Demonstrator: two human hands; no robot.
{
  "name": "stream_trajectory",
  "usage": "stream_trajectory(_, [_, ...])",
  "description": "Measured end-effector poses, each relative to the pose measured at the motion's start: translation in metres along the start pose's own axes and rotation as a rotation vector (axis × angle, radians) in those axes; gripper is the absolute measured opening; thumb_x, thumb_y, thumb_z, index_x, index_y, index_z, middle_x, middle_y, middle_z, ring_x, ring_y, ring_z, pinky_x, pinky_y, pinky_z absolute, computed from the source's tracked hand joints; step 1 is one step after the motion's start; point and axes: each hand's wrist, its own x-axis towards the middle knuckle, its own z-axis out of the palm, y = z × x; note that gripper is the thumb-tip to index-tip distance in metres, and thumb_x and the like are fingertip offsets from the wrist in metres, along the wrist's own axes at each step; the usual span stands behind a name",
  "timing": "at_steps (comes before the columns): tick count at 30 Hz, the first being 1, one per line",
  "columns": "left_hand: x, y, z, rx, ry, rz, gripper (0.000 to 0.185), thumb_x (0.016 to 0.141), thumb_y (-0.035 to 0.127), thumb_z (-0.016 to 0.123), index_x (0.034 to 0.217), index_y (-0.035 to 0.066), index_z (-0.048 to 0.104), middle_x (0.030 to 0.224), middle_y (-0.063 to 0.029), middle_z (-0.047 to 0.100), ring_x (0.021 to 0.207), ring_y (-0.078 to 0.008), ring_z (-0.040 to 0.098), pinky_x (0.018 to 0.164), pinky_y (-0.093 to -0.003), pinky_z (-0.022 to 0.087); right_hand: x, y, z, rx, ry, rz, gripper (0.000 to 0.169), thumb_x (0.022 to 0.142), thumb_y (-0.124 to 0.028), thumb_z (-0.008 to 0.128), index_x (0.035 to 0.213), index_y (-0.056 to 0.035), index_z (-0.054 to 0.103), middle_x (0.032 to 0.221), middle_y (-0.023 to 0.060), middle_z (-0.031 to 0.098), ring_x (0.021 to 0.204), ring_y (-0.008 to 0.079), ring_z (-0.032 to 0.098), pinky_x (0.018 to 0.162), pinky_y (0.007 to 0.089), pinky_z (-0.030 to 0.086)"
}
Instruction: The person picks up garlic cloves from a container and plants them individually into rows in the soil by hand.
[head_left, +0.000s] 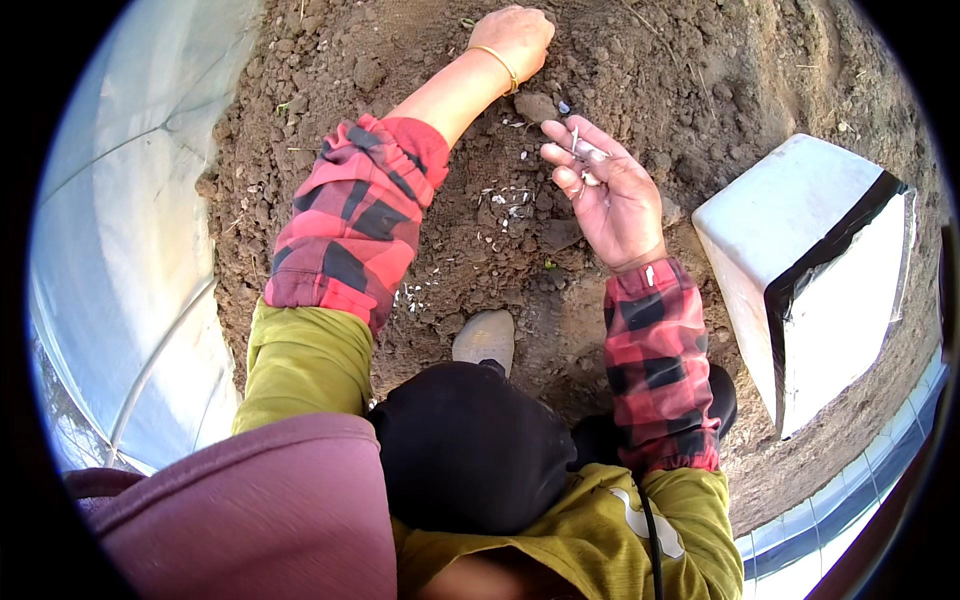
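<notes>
My left hand (517, 37) reaches far forward, its back towards me and its fingers curled down at the loose brown soil (337, 112). Whether those fingers pinch anything is hidden. A gold-coloured bracelet (499, 60) circles that wrist. Palm up and cupped, my right hand (611, 187) holds several small pale cloves (591, 178), which look like garlic, with bits of dry skin among them. Between the two hands lie a flat stone (536, 106) and a small bluish-white piece (563, 107). White papery flakes (502, 201) are scattered on the ground nearer to me.
To the right, a white foam box (840, 300) with black tape along its edge rests on the soil. Translucent plastic sheeting (142, 180) on a pipe frame bounds the left side. One grey shoe (484, 334) stands below my bent knee (472, 442).
</notes>
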Motion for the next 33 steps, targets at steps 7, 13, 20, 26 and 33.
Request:
stream_trajectory(7, [-0.025,0.021,-0.015,-0.318,0.137,-0.172,0.014,0.079,0.020,0.062,0.082,0.008,0.067,0.089,-0.0080,0.063,0.087,-0.0297,0.060,0.076,-0.0395,0.049,-0.004,-0.003,-0.007,-0.174,-0.046,-0.052,0.048,0.091,-0.015,0.047,0.133,0.0020,0.033,0.087,0.0184,0.059,0.055,0.0153,0.052,0.044,0.0236,0.039])
stream_trajectory(13, [-0.086,0.049,-0.062,-1.869,-0.554,-0.135,0.019,0.084,0.020,0.066,0.091,0.003,0.064,0.077,-0.0001,0.062,0.072,-0.0064,0.057,0.061,-0.0199,0.042,-0.004,-0.004,-0.001,-0.151,-0.123,0.013,0.074,0.089,-0.024,0.057,0.144,-0.0064,0.011,0.065,0.0106,0.053,0.042,0.0101,0.040,0.036,0.0194,0.028])
stream_trajectory(20, [-0.052,0.007,-0.053,-1.367,-0.182,-0.157,0.011,0.080,0.006,0.067,0.089,0.001,0.061,0.086,-0.0045,0.065,0.081,-0.0112,0.062,0.072,-0.0241,0.050,0.001,-0.006,-0.003,-0.056,0.001,0.025,0.050,0.091,-0.021,0.056,0.132,-0.0056,0.031,0.071,0.0076,0.051,0.048,0.0099,0.042,0.039,0.0205,0.032])
stream_trajectory(26, [0.014,-0.058,-0.006,0.038,0.107,-0.206,0.008,0.071,0.011,0.055,0.068,0.009,0.063,0.083,-0.0089,0.062,0.085,-0.0291,0.060,0.071,-0.0398,0.050,-0.009,-0.005,-0.011,-0.065,0.146,-0.045,0.020,0.090,-0.004,0.051,0.107,0.0052,0.049,0.105,0.0147,0.055,0.100,0.0255,0.057,0.090,0.0328,0.048])
stream_trajectory(33, [0.024,-0.059,0.013,0.138,0.199,-0.141,0.010,0.071,0.013,0.055,0.069,0.011,0.065,0.082,-0.0077,0.059,0.090,-0.0260,0.056,0.076,-0.0352,0.048,-0.003,-0.012,-0.006,-0.155,0.146,-0.038,0.023,0.092,-0.001,0.046,0.113,0.0093,0.046,0.104,0.0205,0.059,0.095,0.0290,0.062,0.087,0.0340,0.053])
